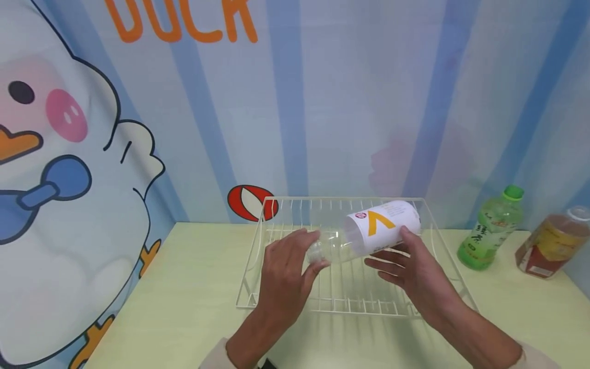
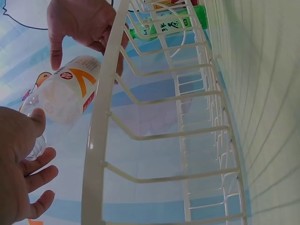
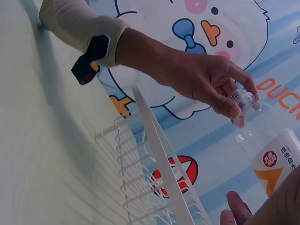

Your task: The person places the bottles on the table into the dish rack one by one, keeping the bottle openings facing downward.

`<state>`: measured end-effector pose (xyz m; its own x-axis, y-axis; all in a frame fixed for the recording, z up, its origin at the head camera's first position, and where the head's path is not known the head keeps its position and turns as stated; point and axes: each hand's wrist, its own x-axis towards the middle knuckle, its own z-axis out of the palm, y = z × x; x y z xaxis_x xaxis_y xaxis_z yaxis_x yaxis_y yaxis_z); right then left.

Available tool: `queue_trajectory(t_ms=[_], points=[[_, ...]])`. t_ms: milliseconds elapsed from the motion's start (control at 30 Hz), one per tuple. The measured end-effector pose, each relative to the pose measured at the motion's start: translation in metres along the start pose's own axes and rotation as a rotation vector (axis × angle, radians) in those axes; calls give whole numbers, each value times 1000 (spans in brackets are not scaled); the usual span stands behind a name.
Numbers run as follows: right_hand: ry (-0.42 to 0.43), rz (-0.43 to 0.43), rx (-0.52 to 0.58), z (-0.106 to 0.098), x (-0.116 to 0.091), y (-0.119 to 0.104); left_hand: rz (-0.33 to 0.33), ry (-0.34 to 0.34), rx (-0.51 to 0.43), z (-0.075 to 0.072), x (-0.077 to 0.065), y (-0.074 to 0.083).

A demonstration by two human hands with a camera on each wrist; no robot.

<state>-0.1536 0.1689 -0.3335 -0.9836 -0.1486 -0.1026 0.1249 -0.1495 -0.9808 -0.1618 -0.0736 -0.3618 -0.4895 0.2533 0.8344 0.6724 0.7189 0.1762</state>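
A clear plastic bottle [image 1: 380, 225] with a white label and an orange mark is held on a slant above a white wire rack [image 1: 343, 310]. My left hand [image 1: 286, 271] pinches its neck between thumb and fingers. In the right wrist view the bottle [image 3: 276, 159] shows a threaded, uncapped mouth at the left hand [image 3: 211, 86]. Beside the base end, my right hand [image 1: 421, 274] has its fingers extended, the thumb close to the label; whether it touches is unclear. The left wrist view shows the bottle [image 2: 70, 91] between both hands, outside the rack's near rail.
Right of the rack, a green-capped bottle [image 1: 491, 230] stands on the pale yellow table [image 1: 198, 287]. Next to it is a bottle with amber contents [image 1: 550, 246]. A striped backdrop [image 1: 341, 102] with a duck drawing rises behind the table.
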Motion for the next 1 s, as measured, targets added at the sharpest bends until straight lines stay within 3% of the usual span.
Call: queue_trajectory(t_ms=[133, 267, 633, 1000], points=[[-79, -17, 185, 6, -5, 0, 0, -9, 3, 1, -1, 1], [-92, -10, 268, 10, -7, -1, 10, -3, -2, 1, -2, 0], [-104, -27, 353, 15, -5, -2, 46, 10, -26, 2, -3, 1], [-107, -54, 359, 19, -3, -1, 50, 7, -6, -1, -4, 1]])
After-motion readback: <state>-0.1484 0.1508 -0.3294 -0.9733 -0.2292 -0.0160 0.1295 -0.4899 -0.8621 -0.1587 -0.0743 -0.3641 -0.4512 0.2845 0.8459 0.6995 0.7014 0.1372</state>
